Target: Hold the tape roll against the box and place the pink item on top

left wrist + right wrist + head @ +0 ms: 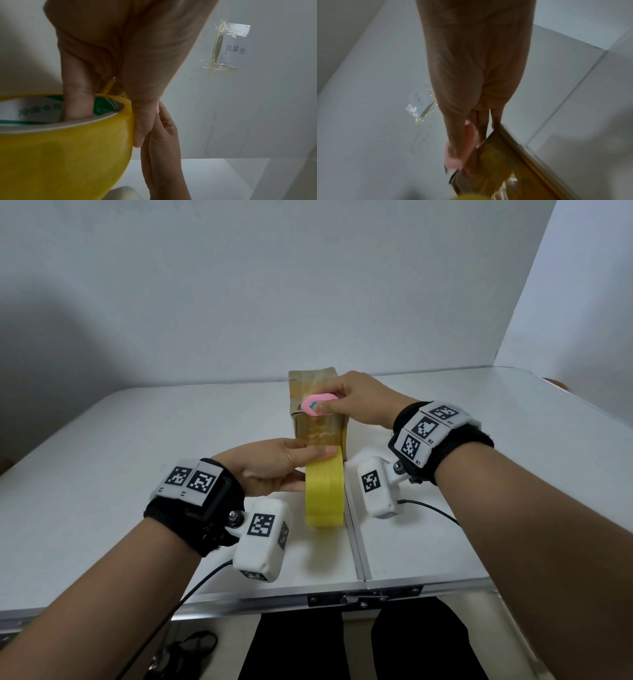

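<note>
Left hand (274, 465) on the yellow tape roll (324, 491); roll stands on edge on the white table (137, 457), just in front of the cardboard box (320, 412); the wrist view shows one finger (77, 102) pushed down inside the roll's core and the thumb (142, 121) laid along the outer yellow face, so the ring is pinched between them; other fingers stretched forward over the top of the roll, tips at the box's near face.

Right hand (356, 402) up at the box's top edge, beyond and above the left fingertips; fingers curled round a small pink cutter (318, 404), thumb pressed on its side; the cutter's nose pokes out left of the fingertips, over the taped top of the box; blade not discernible; right wrist view blurred, shows only fingers closed close against the box edge (513, 148).

Box stands upright, brown, glossy tape down its front; the strip appears to run from the roll up the box face beneath the left fingertips, though the join is hard to make out.

A paper note (235, 50) taped to the wall, beyond the left thumb; black wrist straps with printed markers on both arms; table's centre seam runs right of the roll.
</note>
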### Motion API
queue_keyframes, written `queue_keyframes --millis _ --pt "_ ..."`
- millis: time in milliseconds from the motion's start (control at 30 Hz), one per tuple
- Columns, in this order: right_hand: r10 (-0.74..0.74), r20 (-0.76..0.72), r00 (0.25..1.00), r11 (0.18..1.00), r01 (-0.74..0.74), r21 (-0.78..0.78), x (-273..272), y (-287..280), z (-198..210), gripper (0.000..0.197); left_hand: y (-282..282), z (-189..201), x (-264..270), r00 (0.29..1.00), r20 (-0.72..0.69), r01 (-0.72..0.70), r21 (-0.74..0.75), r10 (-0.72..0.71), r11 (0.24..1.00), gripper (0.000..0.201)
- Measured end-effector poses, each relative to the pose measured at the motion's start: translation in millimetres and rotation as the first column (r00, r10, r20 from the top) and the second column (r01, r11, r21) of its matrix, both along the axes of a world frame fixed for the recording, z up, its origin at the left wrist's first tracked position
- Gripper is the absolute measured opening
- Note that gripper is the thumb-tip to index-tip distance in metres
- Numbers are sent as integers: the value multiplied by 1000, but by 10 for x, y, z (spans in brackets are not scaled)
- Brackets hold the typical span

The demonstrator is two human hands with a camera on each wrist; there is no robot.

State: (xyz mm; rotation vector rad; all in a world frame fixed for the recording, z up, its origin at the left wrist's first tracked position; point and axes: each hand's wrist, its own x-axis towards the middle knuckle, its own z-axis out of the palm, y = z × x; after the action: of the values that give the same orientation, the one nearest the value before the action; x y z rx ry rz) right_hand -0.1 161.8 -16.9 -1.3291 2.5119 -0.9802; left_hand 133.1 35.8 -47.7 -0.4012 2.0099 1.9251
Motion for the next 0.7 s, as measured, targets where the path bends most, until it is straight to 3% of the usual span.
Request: queue_keyframes --millis 100,233,700 --pt "46 -73 996 965 -25 262 -46 -28 60 27 -4 -4 -1 1000 -5 1 -7 -1 1000 41" --pt "86 -155 984 886 -5 464 -74 -116 109 28 -12 -16 5 1000 -3 10 -14 -10 1000 41" --pt "91 -199 976 850 28 527 -49 -203 73 32 -19 -19 4 1000 -5 21 34 -21 999 37"
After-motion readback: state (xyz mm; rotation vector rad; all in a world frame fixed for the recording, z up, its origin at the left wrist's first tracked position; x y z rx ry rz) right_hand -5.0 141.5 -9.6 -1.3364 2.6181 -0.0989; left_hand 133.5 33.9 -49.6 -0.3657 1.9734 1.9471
